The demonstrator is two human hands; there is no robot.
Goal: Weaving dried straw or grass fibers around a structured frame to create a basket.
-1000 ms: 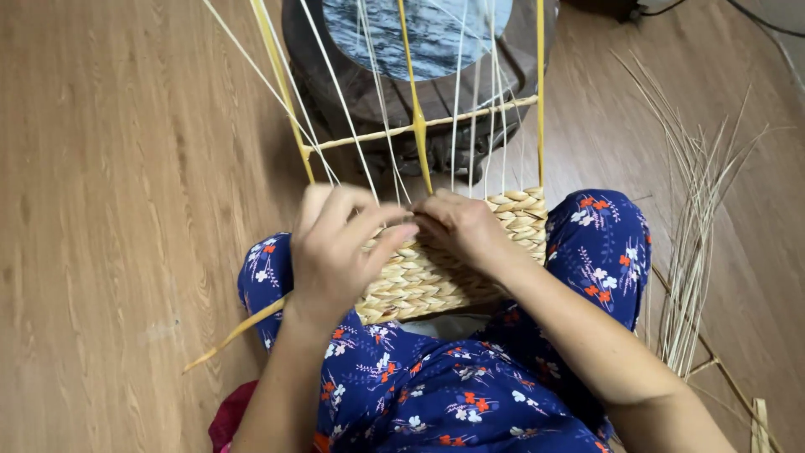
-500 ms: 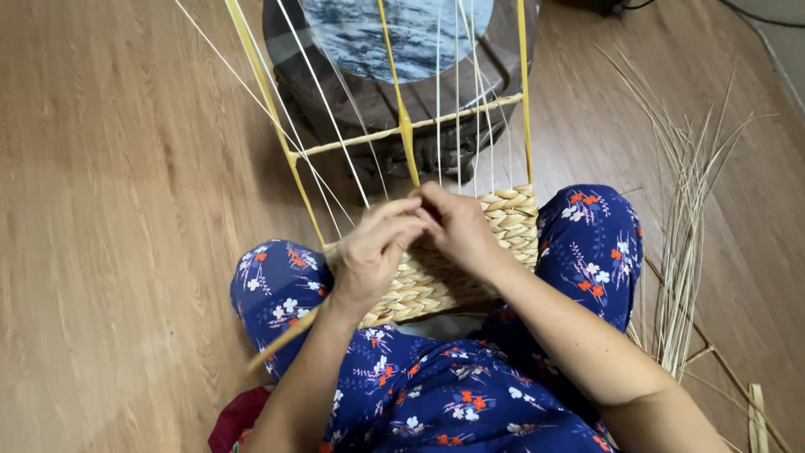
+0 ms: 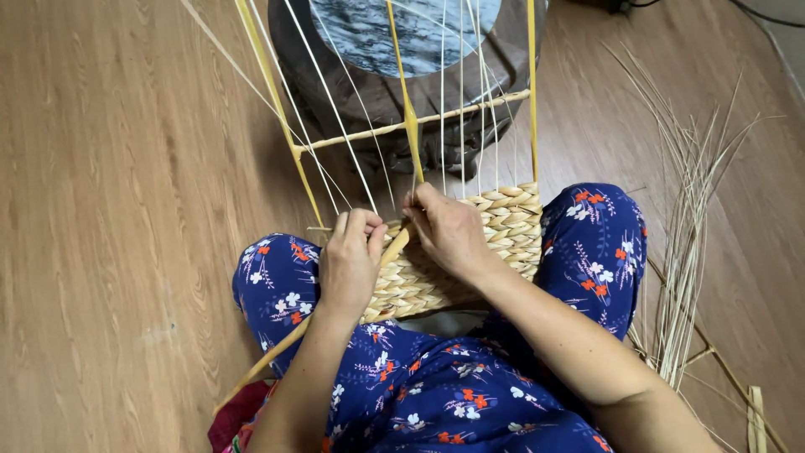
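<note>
So the woven straw panel (image 3: 470, 252) sits dead centre on the lap, between the knees in blue floral trousers (image 3: 587, 252). Left hand (image 3: 352, 260), at about 9 o'clock from the panel, is curled shut around a flat straw strand (image 3: 277, 356) that trails off toward 7 o'clock. Right hand (image 3: 449, 231) presses fingers together on the weave's top edge. Thin upright strands (image 3: 335, 109) rise toward 12, and loose reeds (image 3: 688, 210) lie at 3 o'clock on the wooden floor (image 3: 109, 210).

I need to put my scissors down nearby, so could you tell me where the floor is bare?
The wooden floor left of the left hand and knee is bare. To the right, loose straw stalks cover it. Ahead, a round stool behind the weaving frame crowds the space.
</note>
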